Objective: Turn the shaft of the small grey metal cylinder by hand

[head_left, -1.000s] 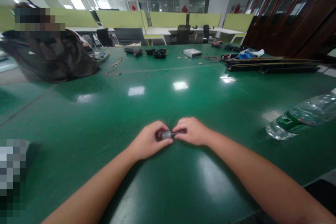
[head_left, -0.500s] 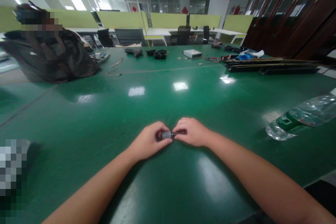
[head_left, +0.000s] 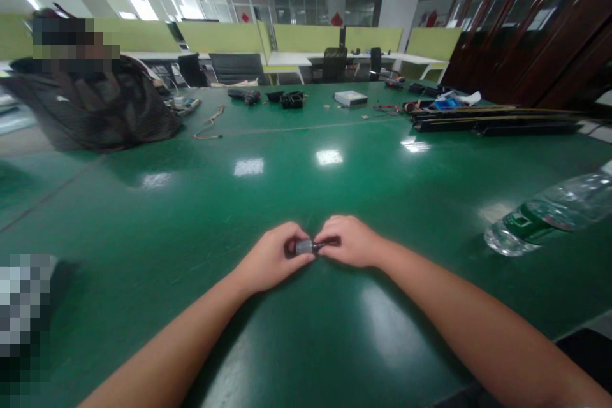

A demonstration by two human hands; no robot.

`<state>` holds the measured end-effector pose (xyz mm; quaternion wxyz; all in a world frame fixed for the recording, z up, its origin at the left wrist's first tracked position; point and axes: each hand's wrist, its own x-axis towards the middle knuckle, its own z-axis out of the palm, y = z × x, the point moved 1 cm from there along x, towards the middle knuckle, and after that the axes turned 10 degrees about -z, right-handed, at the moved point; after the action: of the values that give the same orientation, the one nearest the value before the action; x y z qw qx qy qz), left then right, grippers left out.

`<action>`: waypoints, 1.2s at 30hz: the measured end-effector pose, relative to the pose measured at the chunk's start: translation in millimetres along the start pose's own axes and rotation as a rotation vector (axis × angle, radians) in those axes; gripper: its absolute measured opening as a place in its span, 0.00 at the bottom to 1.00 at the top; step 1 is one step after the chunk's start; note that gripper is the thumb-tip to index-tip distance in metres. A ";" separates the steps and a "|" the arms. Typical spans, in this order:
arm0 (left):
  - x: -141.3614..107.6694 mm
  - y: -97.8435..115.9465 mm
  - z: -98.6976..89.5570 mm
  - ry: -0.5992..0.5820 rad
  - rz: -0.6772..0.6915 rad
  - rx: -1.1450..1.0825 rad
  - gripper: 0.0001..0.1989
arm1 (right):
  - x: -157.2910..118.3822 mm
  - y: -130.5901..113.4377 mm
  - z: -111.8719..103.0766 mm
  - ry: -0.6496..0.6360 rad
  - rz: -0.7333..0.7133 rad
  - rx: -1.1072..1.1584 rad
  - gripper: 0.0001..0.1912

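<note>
A small dark cylinder with a grey band point(head_left: 303, 247), shaped like a little bottle, lies sideways just above the green table. My left hand point(head_left: 275, 255) is closed around its wider end between thumb and fingers. At the cylinder's right end, my right hand point(head_left: 349, 241) pinches a thin dark piece point(head_left: 329, 241) that lines up with the neck. Both hands rest close together near the middle of the table, fingertips almost meeting. Part of the cylinder is hidden by my left fingers, and its exact kind cannot be made out.
A clear plastic bottle with a green label point(head_left: 535, 223) lies on its side at the right. A dark bag point(head_left: 119, 108) stands at the left. Farther back are a grey box-shaped drive point(head_left: 350, 99), black parts point(head_left: 291, 99), a cable point(head_left: 208, 124) and long black strips point(head_left: 478, 122).
Hardly anything differs. Both hands keep their hold on the small cylinder and the thin piece, and the view has shifted very slightly.
</note>
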<state>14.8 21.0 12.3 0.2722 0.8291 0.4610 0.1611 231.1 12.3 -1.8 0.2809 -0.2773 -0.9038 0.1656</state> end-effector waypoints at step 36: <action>-1.5 2.4 -2.1 -0.004 0.007 0.004 0.11 | -5.9 1.3 -10.2 -0.024 0.052 0.043 0.08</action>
<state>14.6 19.3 15.4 0.2708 0.8318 0.4576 0.1593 241.8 11.3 3.2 0.2714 -0.2926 -0.8958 0.1955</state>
